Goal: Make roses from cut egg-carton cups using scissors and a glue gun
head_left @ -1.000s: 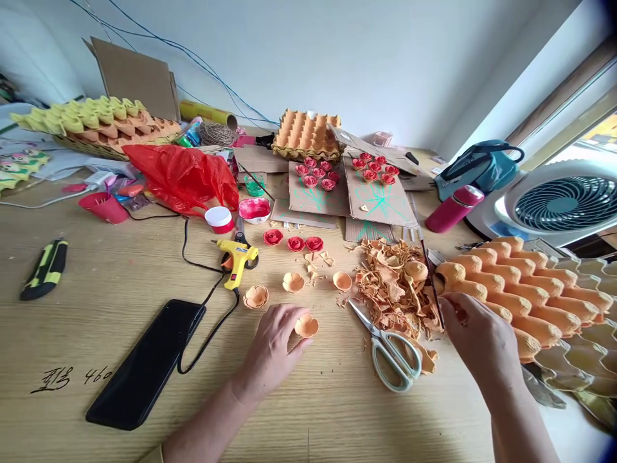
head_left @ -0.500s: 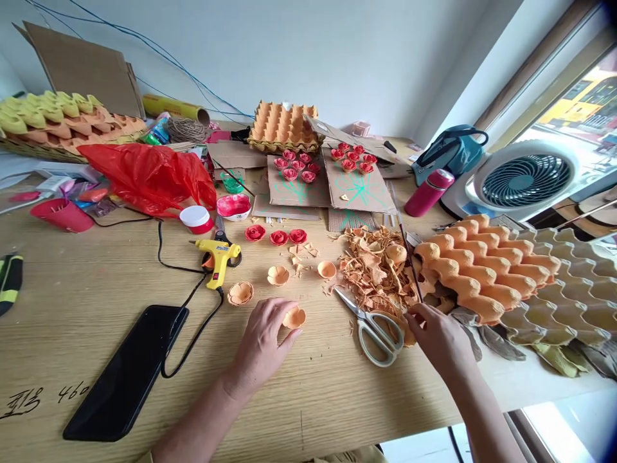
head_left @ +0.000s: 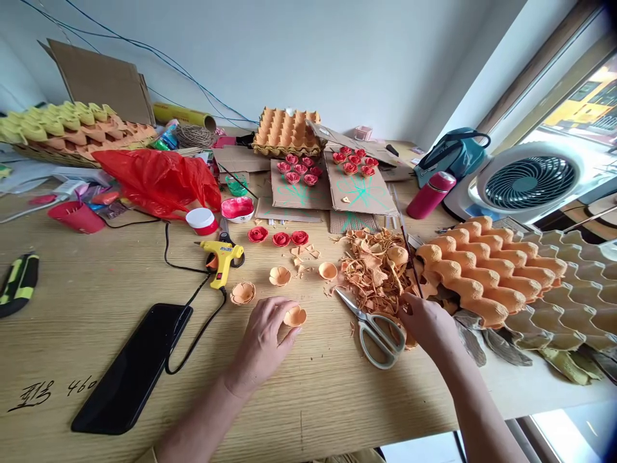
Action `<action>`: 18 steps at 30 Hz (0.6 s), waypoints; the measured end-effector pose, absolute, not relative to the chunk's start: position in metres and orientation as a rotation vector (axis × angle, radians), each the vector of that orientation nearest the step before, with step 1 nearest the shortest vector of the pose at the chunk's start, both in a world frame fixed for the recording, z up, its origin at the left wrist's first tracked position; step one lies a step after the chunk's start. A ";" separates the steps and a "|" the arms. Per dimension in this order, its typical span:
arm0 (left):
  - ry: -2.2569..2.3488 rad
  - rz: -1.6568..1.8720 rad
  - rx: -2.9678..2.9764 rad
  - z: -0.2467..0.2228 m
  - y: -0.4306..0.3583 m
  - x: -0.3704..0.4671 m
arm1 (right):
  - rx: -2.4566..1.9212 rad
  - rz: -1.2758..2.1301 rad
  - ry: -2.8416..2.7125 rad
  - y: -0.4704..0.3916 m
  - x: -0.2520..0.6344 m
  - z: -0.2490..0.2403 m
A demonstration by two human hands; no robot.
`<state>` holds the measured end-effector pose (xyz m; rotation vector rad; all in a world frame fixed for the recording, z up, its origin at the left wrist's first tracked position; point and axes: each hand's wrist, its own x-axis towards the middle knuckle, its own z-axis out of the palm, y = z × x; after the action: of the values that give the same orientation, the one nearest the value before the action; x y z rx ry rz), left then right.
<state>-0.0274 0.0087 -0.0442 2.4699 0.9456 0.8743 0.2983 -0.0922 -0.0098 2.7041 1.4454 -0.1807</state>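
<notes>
My left hand is curled round a petal-edged cup cut from orange egg carton, thumb on its near side and fingers at its left. My right hand has its fingers pinched at the near edge of a pile of carton scraps; what they grip, if anything, is hidden. A thin dark stick slants over the pile and passes behind that hand. Scissors lie just left of it. Further cut cups, a petalled one, another and a plain one, sit beyond my left hand.
A yellow glue gun with a black cord lies left, near a black phone. Red paper roses stand behind the cups. Egg trays and a fan are at right. Cardboard pieces carry red flowers.
My right hand has shifted slightly left, over the near edge of the scraps. My left hand stays at the same cup. The whole view has turned a little.
</notes>
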 end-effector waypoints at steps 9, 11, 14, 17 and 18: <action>0.945 0.875 2.456 -0.042 0.009 -0.026 | 2.562 -0.144 1.462 -0.081 0.303 -0.007; 0.945 0.879 2.453 -0.042 0.009 -0.027 | 2.554 -0.120 1.464 -0.087 0.302 -0.003; 0.945 0.884 2.455 -0.041 0.009 -0.027 | 2.538 -0.102 1.480 -0.106 0.306 0.006; 0.947 0.904 2.457 -0.041 0.010 -0.026 | 2.546 -0.073 1.503 -0.141 0.321 0.010; 0.948 0.914 2.455 -0.041 0.010 -0.026 | 2.558 -0.071 1.525 -0.157 0.329 0.008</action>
<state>-0.0263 0.0101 -0.0405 2.4552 0.9481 0.9142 0.3287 -0.1572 0.0082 2.5578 1.5251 -0.0707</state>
